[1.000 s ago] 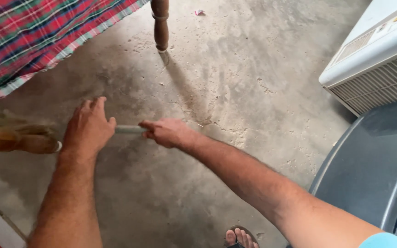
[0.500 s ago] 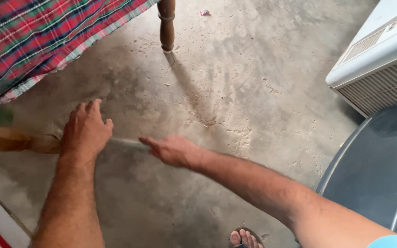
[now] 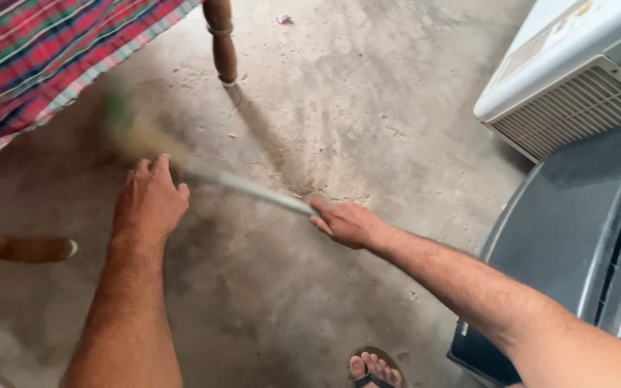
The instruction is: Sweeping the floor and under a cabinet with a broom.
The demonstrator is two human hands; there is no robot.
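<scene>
From the head camera, both hands hold a long pale grey broom handle (image 3: 253, 190) low and slanted over the dusty concrete floor (image 3: 368, 108), its blurred straw-coloured head under the plaid-covered bed (image 3: 44, 65). Left hand (image 3: 149, 205) grip closed near the head; right hand (image 3: 346, 223) closed on the upper end, both arms extended.

plaid cloth (image 3: 44, 57) – wooden leg (image 3: 221, 39) – white vented appliance (image 3: 569, 79)
</scene>
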